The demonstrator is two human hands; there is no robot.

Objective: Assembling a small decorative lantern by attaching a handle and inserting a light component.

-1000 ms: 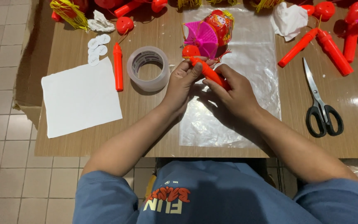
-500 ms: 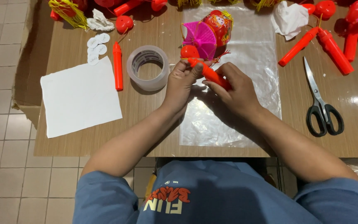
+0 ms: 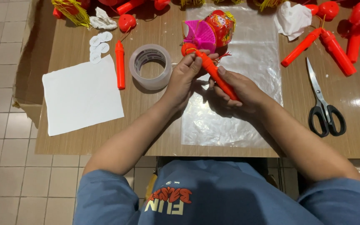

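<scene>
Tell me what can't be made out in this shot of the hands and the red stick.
Head view:
- Lower end of the red stick: hidden inside the right hand.
- Stick's top joint: covered by the left hand.
- Red pieces along the top: cut off by the frame edge.

Both hands, left (image 3: 184,77) and right (image 3: 240,89), meet, fingers curled.

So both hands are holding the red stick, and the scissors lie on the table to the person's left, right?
Not quite: the head view shows the scissors to the person's right. Both the left hand and right hand do hold the red stick.
</scene>
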